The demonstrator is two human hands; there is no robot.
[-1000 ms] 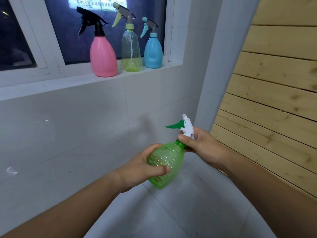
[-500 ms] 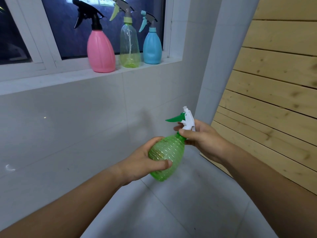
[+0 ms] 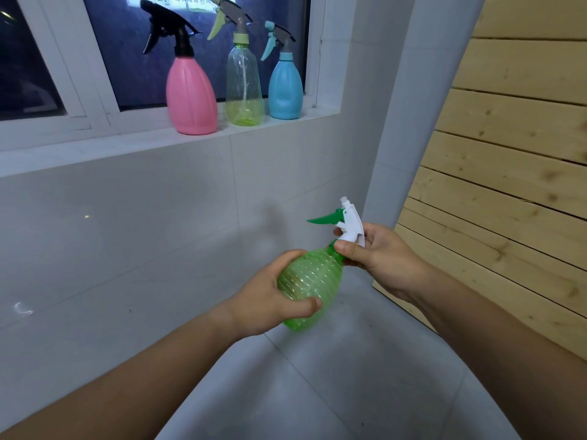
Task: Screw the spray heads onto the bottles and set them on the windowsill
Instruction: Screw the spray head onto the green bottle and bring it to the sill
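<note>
A ribbed green bottle (image 3: 309, 282) is held tilted in front of me, below the windowsill (image 3: 95, 150). My left hand (image 3: 266, 296) wraps around its body. A white spray head with a green trigger (image 3: 346, 222) sits on its neck, and my right hand (image 3: 378, 255) pinches the collar at the base of that head. On the sill stand three bottles with heads on: a pink bottle with a black head (image 3: 190, 93), a clear yellow-green bottle (image 3: 244, 84) and a blue bottle (image 3: 285, 87).
White tiled wall (image 3: 127, 233) runs below the sill. A white pillar (image 3: 409, 106) stands right of the window, and a pale wooden plank wall (image 3: 514, 160) fills the right side. Grey floor tiles (image 3: 333, 392) lie below. Bare sill extends left of the pink bottle.
The green bottle has stayed in both hands; my right fingers have shifted their hold around the collar under the spray head. The view has tipped slightly, so the sill bottles sit a little lower than half a second ago.
</note>
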